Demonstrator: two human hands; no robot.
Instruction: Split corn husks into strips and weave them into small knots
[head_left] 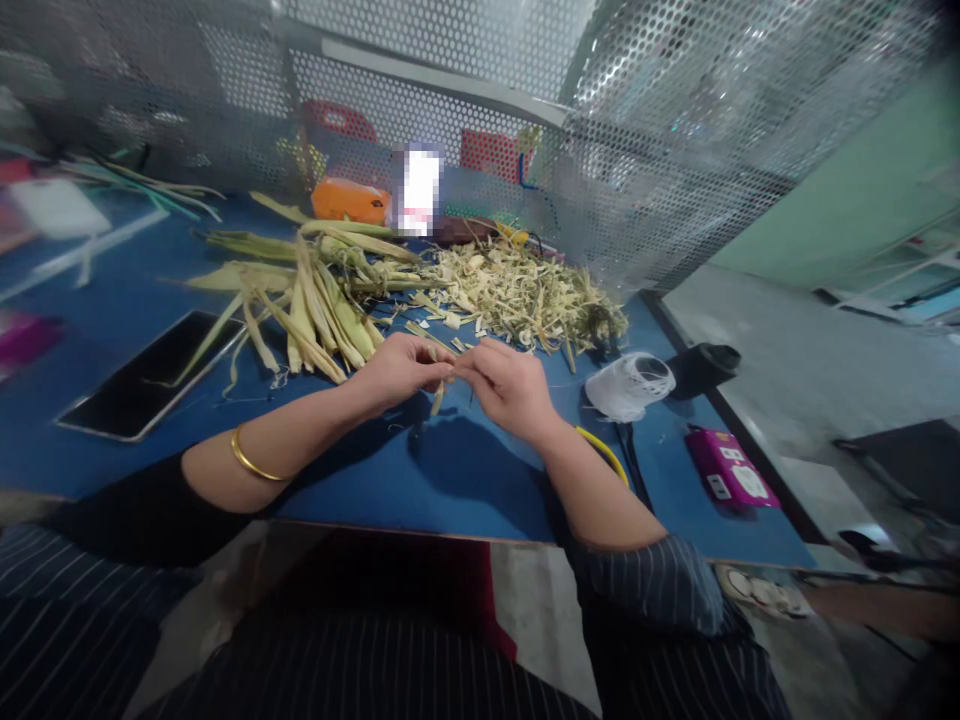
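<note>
From afar I see the left hand (409, 366) pinch a husk strip (439, 396), seemingly for fine control, the right hand (507, 386) closed alongside, its hold hidden, husks (311, 318) nearby, probably for easy reach.

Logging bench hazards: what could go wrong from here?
The thin strip pinched in the left hand, against the right hand, may tear or slip. If dropped, it might get lost among the scraps just beyond. Husks overlap the device, so tugging them could shift it.
</note>
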